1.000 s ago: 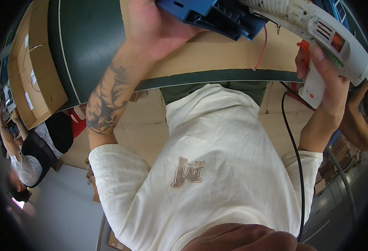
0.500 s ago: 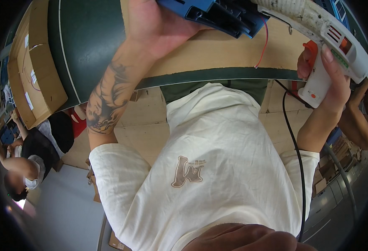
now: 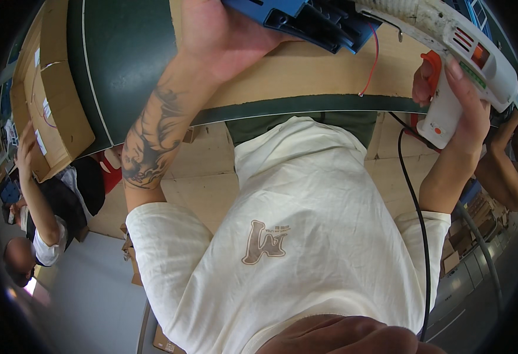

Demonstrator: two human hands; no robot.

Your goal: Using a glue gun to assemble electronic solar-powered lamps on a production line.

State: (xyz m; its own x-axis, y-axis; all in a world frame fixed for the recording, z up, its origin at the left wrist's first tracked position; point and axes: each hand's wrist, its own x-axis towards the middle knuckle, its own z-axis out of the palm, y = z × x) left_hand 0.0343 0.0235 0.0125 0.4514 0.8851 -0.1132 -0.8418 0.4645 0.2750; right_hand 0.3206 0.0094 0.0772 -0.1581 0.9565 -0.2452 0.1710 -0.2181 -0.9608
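Note:
My left hand [image 3: 226, 44] supports a blue plastic housing [image 3: 312, 23] at the top of the view; its fingers are mostly hidden behind the part and cut off by the picture's edge. Several dark hollows show in the housing. A thin red wire [image 3: 377, 56] hangs from it to the board below. In my right hand [image 3: 468, 103] is a white hot glue gun [image 3: 447, 35] with dirty marks on its barrel. Fingers are wrapped round its handle at the orange trigger [image 3: 432, 65]. The gun's front end reaches over the housing's right side; its tip is not clear to see.
A tan board [image 3: 306, 76] lies on the dark green table [image 3: 129, 53]. An open cardboard box [image 3: 64, 112] stands at the left edge, with a co-worker's arm [image 3: 35, 189] beside it. A black cable [image 3: 415, 206] hangs down at the right. Another person's arm [image 3: 500, 171] shows far right.
The glue gun and my right hand have shifted slightly left. My left hand and the housing have hardly moved. At the left, the co-worker's arm has reached up to the cardboard box.

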